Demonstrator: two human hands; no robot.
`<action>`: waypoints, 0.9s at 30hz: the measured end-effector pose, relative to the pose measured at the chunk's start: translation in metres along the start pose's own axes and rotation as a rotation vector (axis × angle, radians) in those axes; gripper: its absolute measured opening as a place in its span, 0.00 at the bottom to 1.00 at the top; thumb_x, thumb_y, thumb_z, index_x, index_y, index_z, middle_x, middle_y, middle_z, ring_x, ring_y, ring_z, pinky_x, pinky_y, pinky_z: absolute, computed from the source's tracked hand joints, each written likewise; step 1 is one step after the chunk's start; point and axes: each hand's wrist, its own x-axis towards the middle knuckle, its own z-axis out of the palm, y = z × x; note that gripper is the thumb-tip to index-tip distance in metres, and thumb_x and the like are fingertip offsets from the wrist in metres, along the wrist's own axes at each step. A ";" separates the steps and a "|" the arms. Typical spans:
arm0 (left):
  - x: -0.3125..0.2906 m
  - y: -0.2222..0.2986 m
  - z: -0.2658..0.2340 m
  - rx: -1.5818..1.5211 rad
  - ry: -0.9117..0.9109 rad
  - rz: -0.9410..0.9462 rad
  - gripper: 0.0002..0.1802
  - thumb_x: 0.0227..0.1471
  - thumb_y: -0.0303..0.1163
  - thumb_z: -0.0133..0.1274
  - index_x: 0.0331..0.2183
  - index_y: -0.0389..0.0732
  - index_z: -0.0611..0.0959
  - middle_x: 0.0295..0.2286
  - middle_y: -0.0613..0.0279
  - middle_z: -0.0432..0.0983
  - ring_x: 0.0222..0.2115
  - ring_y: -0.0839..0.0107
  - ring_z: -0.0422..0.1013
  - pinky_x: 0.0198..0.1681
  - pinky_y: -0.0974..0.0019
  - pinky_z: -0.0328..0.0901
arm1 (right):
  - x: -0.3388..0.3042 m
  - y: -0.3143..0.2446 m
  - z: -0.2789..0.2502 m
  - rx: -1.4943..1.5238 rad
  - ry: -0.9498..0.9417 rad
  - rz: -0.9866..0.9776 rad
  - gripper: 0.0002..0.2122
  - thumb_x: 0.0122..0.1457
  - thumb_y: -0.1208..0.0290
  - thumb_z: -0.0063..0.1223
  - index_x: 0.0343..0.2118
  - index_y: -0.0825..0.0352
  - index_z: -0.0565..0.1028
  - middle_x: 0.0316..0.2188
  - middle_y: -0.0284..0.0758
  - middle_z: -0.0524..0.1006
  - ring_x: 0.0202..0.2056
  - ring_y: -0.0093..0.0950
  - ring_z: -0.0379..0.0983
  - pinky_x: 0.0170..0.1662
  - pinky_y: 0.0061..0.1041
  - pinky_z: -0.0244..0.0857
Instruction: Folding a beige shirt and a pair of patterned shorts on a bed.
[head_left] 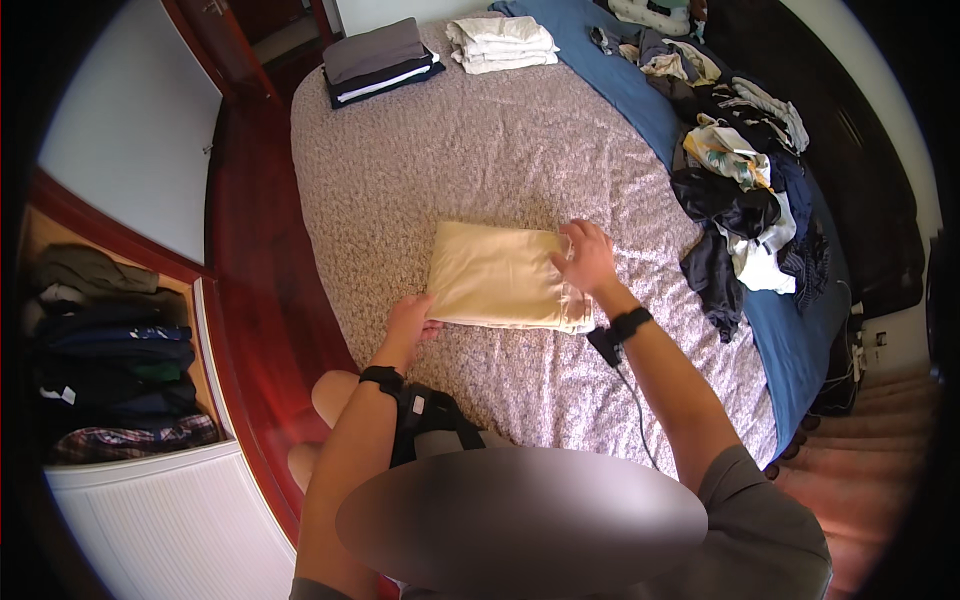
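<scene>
A pale yellow garment [498, 272], folded into a flat rectangle, lies on the patterned bedspread in front of me; its exact kind cannot be made out. At its near left corner, my left hand [409, 320] pinches the edge, the thumb along the side and the fingers curled below it. Over the far right corner rests my right hand [588, 256], with thumb and fingers apart and touching the cloth. Some layered edges show along the garment's right side, close to the right wrist.
Two neat stacks sit at the bed's far end: dark and grey clothes [378, 62] and white ones [502, 44]. A loose heap of clothing [745, 190] covers the blue strip at right. A black cable [640, 405] hangs from a small device. An open clothes drawer [120, 350] is at left.
</scene>
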 end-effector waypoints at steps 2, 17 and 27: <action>0.000 -0.006 0.007 -0.040 -0.025 0.000 0.20 0.51 0.36 0.49 0.44 0.39 0.69 0.37 0.58 0.72 0.36 0.67 0.70 0.37 0.61 0.65 | 0.029 0.010 0.006 -0.012 -0.142 -0.028 0.23 0.44 0.60 0.57 0.44 0.64 0.71 0.47 0.42 0.69 0.50 0.40 0.63 0.53 0.39 0.54; 0.021 0.095 0.026 -0.323 0.045 0.392 0.21 0.49 0.31 0.50 0.45 0.36 0.68 0.37 0.53 0.71 0.38 0.62 0.70 0.41 0.55 0.65 | -0.049 -0.036 -0.012 1.098 -0.490 0.486 0.17 0.54 0.66 0.53 0.41 0.75 0.70 0.35 0.40 0.76 0.36 0.26 0.72 0.40 0.23 0.66; -0.040 0.009 0.076 1.484 0.347 1.024 0.32 0.48 0.41 0.50 0.54 0.42 0.64 0.56 0.47 0.50 0.58 0.48 0.45 0.56 0.41 0.44 | -0.045 -0.091 0.007 0.007 -0.107 -0.106 0.27 0.47 0.61 0.51 0.51 0.66 0.62 0.55 0.48 0.57 0.56 0.44 0.52 0.56 0.42 0.49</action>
